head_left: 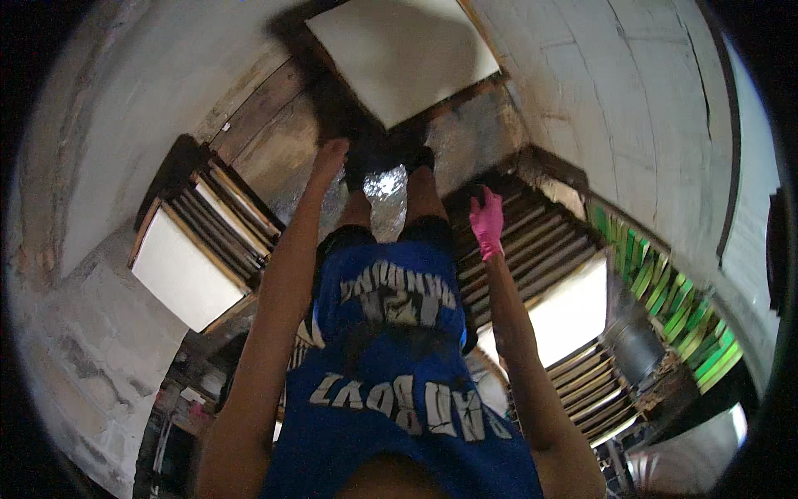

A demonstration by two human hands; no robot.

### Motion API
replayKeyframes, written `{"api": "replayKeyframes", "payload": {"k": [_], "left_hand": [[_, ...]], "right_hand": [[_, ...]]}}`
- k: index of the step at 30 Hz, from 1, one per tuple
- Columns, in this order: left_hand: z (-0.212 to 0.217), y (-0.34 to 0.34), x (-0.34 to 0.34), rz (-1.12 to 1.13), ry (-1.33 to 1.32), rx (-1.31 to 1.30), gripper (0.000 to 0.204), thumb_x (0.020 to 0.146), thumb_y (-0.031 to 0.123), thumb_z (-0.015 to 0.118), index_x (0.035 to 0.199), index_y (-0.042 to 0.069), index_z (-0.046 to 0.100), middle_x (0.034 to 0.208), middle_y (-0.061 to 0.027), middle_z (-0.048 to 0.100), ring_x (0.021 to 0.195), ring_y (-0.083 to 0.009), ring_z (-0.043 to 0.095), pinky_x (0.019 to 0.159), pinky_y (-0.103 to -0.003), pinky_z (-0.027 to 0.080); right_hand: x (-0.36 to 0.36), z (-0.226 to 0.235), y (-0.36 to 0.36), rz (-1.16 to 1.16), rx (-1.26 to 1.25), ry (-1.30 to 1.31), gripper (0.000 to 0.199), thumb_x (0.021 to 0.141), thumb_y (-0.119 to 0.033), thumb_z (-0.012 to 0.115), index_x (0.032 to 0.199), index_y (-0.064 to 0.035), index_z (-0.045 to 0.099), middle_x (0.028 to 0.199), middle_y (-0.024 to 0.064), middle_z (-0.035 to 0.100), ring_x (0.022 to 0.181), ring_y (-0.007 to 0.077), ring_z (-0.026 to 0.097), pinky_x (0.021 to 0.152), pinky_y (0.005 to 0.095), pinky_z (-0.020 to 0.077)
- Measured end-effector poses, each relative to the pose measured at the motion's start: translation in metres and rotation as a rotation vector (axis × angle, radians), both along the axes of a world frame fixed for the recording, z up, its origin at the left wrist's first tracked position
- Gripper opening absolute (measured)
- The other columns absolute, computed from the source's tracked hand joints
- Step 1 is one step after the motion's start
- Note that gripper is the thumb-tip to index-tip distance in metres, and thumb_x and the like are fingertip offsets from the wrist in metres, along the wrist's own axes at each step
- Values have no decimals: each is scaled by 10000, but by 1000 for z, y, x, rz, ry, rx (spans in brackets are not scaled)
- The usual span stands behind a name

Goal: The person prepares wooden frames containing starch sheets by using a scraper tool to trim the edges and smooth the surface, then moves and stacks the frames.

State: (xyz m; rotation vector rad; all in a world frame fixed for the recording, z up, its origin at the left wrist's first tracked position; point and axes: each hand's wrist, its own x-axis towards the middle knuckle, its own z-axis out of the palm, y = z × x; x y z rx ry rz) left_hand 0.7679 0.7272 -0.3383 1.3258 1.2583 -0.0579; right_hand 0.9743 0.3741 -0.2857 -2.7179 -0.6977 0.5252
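Note:
My left hand (329,160) is bare and hangs at the end of an outstretched arm, beside my left leg; its fingers are too dark to make out. My right hand (487,219) wears a pink rubber glove. Its fingers are bent a little and apart, with nothing between them. Beneath and beside it lies a row of dark slat-like edges (519,237), next to a bright white panel (573,308). Ahead of my feet a large white flat panel (407,62) with a dark edge leans in the far corner.
At left stands a stack of wood-edged white panels (195,262). The floor (387,185) between my legs is wet and shiny. Green slats (665,283) line the right side, near a dark bucket-like container (636,345). Stained pale walls (582,83) enclose the space.

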Motion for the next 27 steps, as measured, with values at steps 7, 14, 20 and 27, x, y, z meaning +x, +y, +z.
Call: {"api": "replayKeyframes", "payload": {"k": [7,14,20,27], "left_hand": [[-108,28,21,-118,359,56,478,928,411,495,1148,2,610,1094,-192,653,1045,-359,601,911,-431,444],[-258,83,87,435,169,-196,596,952,565,433,1284,80,530,1190,-79,605,1015,-228,574,873,-395,442],[-300,94,141,881,-11,-258,708,957,639,302,1386,90,427,1348,-90,494,1206,-258,472,1016,-415,364],[-303,82,151,1157,-277,-217,764,964,624,303,1412,10,382,1286,-136,529,1157,-259,496,998,-368,388]], "right_hand": [[137,-99,193,118,208,101,403,772,-82,690,1157,-65,571,1104,164,597,989,380,565,855,431,468],[215,-249,342,426,259,18,376,797,-112,663,1160,-96,568,1138,128,597,1060,345,550,908,454,438],[324,-282,348,578,325,-72,595,749,-171,722,1298,-81,512,1251,159,562,1198,303,510,1012,435,385],[494,-381,350,-431,192,553,562,932,-605,456,942,-87,675,767,-17,542,694,85,454,620,268,377]]}}
